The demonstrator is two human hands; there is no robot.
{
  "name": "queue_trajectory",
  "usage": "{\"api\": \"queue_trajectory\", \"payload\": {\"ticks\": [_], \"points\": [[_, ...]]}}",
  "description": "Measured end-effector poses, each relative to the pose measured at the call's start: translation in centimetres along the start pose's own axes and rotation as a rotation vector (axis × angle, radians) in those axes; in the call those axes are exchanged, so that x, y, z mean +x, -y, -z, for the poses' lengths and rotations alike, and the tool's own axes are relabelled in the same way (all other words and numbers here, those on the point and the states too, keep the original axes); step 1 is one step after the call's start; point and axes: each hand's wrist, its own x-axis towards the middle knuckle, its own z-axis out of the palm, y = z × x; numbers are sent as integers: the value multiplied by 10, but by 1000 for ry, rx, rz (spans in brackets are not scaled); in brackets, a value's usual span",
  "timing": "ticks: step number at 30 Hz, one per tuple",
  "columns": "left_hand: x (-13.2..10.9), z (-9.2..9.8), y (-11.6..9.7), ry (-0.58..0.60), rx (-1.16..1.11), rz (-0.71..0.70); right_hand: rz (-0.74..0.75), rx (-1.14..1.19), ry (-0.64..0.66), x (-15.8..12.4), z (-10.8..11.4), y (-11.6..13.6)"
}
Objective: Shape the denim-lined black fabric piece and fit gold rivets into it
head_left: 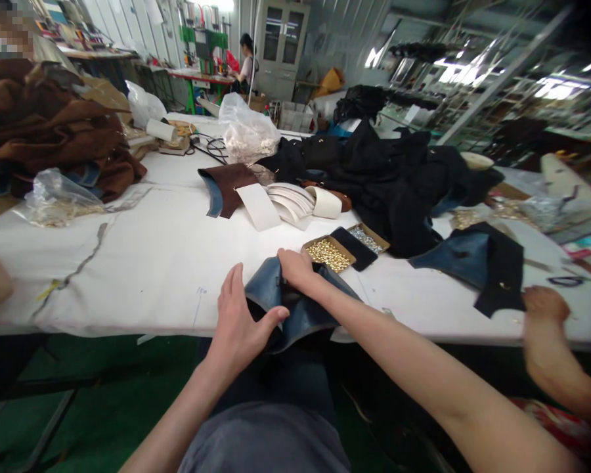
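Note:
A blue and dark leather piece [303, 312] lies bent over the near edge of the table, its opening turned toward my left hand [243, 322]. That hand is open, thumb spread from the straight fingers, at the left side of the piece; the thumb overlaps its edge, and I cannot tell how firmly it touches. My right hand [298, 268] reaches across the piece with its fingers closed on the top edge. Just beyond it sit a small box of gold-coloured studs [329, 253] and another of silver studs [367, 238], with a dark flat lid [353, 248] between.
White cards [290, 202] and a brown piece [224, 187] lie on the white table [152, 276]. Black pieces [369, 171] are heaped behind, brown ones [44, 131] at left. A co-worker's hand [546, 305] rests at right beside a blue-black piece [482, 263].

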Motion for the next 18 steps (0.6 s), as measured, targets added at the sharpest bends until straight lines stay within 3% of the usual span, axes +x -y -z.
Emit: {"api": "queue_trajectory", "payload": {"ticks": [2,5,11,18], "points": [[-3,-1,-21,-56,122,-143,-2,-9,-28,-2,2,0],[-1,-10,-36,43,328,-240,11,6,36,1,5,-3],[17,-32,-37,200,496,-38,-26,33,117,16,3,2],[36,-27,-40,368,632,77,-6,47,136,28,3,3]]}}
